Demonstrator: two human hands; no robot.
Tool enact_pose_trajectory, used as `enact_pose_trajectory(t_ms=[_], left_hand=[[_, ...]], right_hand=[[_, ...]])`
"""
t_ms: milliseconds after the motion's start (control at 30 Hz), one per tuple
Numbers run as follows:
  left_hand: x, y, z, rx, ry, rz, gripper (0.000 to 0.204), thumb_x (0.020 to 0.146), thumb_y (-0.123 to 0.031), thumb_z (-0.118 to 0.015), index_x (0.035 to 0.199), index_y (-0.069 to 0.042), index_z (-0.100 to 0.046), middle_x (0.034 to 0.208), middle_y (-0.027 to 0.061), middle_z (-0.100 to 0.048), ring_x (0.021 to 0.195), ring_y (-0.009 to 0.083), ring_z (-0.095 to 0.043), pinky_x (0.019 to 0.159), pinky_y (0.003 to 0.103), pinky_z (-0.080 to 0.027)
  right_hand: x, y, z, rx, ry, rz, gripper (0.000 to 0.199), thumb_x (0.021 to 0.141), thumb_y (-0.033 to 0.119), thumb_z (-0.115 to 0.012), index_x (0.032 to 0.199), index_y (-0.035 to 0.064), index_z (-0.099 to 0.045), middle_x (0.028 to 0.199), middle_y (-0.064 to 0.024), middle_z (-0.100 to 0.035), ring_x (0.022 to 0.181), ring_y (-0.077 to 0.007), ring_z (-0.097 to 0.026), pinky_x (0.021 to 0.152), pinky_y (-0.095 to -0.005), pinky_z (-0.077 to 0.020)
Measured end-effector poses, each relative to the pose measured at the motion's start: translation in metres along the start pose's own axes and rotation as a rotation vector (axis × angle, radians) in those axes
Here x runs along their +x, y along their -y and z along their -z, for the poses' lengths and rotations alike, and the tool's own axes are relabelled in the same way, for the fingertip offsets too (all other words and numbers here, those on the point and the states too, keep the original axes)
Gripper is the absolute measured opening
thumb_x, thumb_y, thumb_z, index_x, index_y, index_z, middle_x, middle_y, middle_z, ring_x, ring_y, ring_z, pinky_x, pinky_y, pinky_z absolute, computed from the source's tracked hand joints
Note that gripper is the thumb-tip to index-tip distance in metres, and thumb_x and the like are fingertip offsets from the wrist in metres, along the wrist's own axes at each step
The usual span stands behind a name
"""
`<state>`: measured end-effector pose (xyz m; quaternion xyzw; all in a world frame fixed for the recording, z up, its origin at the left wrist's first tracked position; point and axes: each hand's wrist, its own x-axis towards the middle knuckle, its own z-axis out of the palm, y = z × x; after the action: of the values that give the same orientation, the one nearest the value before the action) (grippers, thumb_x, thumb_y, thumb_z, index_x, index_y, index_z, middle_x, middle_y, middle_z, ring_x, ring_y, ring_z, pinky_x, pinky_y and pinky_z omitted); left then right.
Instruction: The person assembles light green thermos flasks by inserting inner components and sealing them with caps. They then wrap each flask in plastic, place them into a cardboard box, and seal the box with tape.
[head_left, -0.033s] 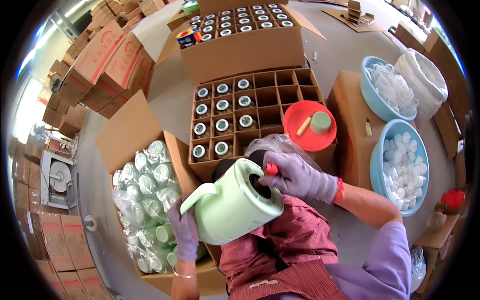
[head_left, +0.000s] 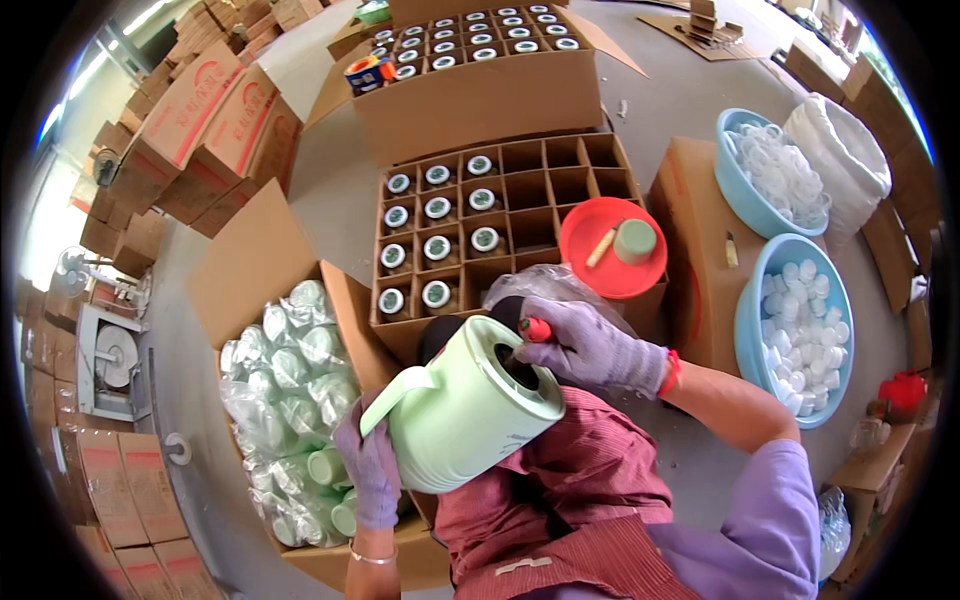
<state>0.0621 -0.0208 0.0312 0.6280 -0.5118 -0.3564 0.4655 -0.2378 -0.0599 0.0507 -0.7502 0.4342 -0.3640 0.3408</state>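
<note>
Head view looks down on a pale green jug (head_left: 470,415) tipped on its side over the person's lap. The left hand (head_left: 372,470), in a purple glove, is wrapped around the jug's lower side near the spout, closed on it. The right hand (head_left: 590,350) sits at the open mouth, fingers closed around a red-handled tool (head_left: 537,329) poking into the opening.

Just beyond the right hand there's a divided box (head_left: 500,225), partly filled with capped jars, and a red lid (head_left: 612,247) on its corner. Under the left hand is a box of wrapped jars (head_left: 290,400). Off past the right hand, two blue tubs (head_left: 795,320) of white caps.

Probably best to keep the left grip firm so the jug doesn't roll, and work the tool around the rim without jabbing.
</note>
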Motion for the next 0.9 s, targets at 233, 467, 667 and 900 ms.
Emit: enact_pose_trajectory(t_ms=[233,467,667,900], left_hand=[[-0.038,-0.053,0.006,0.453,0.482,-0.138,0.054,0.084,-0.006,-0.058,0.136,0.005,-0.047,0.116,0.023,-0.065,0.107,0.0275,-0.066,0.092,0.034,-0.051],[-0.034,-0.048,0.0,0.519,0.905,0.071,0.06,0.078,-0.015,-0.061,0.135,-0.002,-0.049,0.108,0.0216,-0.066,0.095,0.0297,-0.069,0.08,0.039,-0.055],[-0.01,-0.044,0.007,0.258,0.861,0.431,0.051,0.079,-0.01,-0.055,0.128,0.005,-0.052,0.09,0.0192,-0.07,0.08,0.0267,-0.071,0.076,0.034,-0.055],[0.0,0.02,0.023,-0.969,0.35,0.613,0.03,0.094,-0.014,-0.047,0.116,0.005,-0.054,0.099,0.0122,-0.064,0.081,0.0201,-0.063,0.069,0.033,-0.054]], right_hand=[[-0.001,-0.033,0.007,0.343,0.154,-0.15,0.021,0.095,0.024,-0.063,0.092,0.0048,-0.057,0.082,-0.0035,-0.06,0.075,-0.013,-0.058,0.069,-0.027,-0.0485],[-0.02,-0.208,0.004,-0.608,-0.155,-0.47,0.028,0.088,0.027,-0.063,0.104,0.0055,-0.056,0.098,-0.0177,-0.066,0.089,-0.0376,-0.066,0.072,-0.0448,-0.0523],[-0.034,-0.264,0.014,-0.948,0.049,-0.658,0.027,0.087,0.026,-0.058,0.11,0.0117,-0.06,0.106,-0.015,-0.066,0.096,-0.0311,-0.066,0.078,-0.051,-0.0493],[-0.051,-0.202,0.062,-0.791,-0.409,-0.324,0.023,0.082,0.023,-0.065,0.098,0.0077,-0.061,0.093,-0.0149,-0.063,0.087,-0.034,-0.063,0.075,-0.0443,-0.0506]])
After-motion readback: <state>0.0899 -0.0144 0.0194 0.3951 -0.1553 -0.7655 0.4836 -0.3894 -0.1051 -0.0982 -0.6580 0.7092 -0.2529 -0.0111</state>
